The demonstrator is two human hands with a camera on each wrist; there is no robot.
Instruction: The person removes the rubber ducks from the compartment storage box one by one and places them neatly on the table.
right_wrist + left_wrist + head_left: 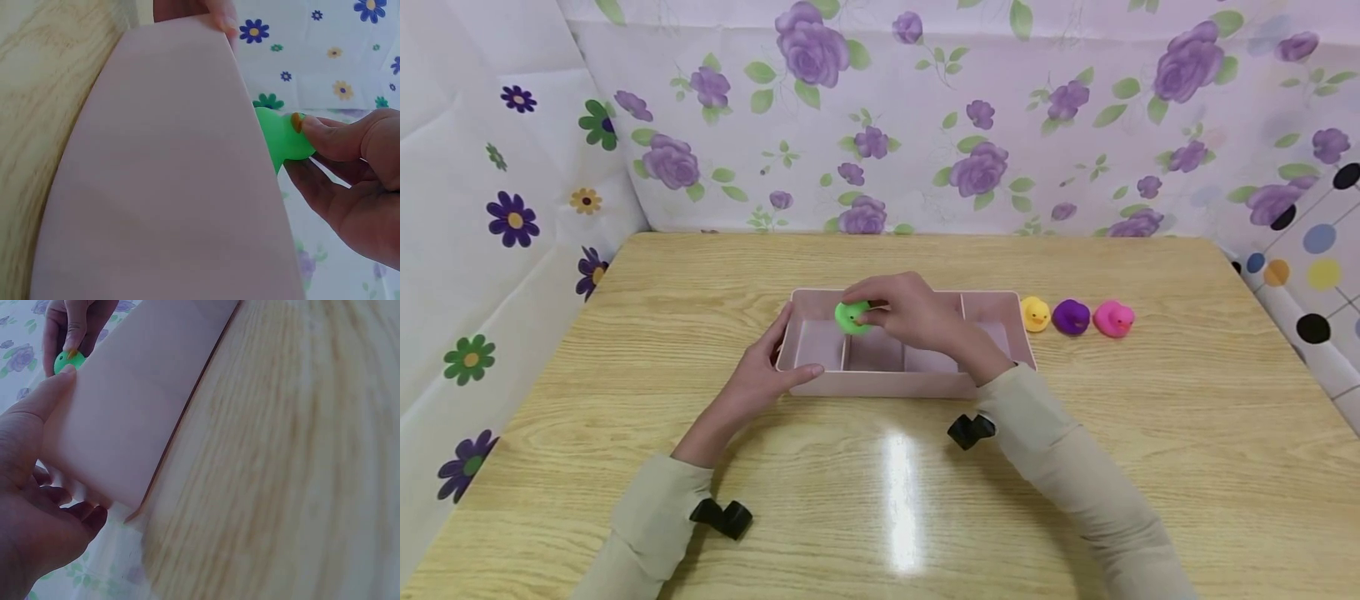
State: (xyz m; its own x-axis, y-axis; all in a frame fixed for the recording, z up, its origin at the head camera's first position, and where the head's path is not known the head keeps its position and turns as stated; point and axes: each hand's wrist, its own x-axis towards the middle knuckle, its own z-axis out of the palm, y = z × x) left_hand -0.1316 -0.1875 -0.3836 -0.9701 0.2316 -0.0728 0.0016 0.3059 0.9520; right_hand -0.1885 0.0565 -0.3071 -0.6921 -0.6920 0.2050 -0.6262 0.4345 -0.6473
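Note:
A green rubber duck [851,317] is pinched between the thumb and fingers of my right hand [917,315], over the left part of a pale pink divided box [880,384]. In the right wrist view the green duck [275,134] shows beyond the box wall, its orange beak by my thumb. My left hand [758,375] grips the box's left end, thumb on the front rim and fingers along the outer side. The left wrist view shows that hand [31,481] with its thumb at the rim and its fingers curled by the end wall.
Right of the box, a yellow duck [1035,314], a purple duck [1071,317] and a pink duck [1114,319] stand in a row on the wooden table [850,483]. Flowered cloth [910,125] hangs behind the table's back edge.

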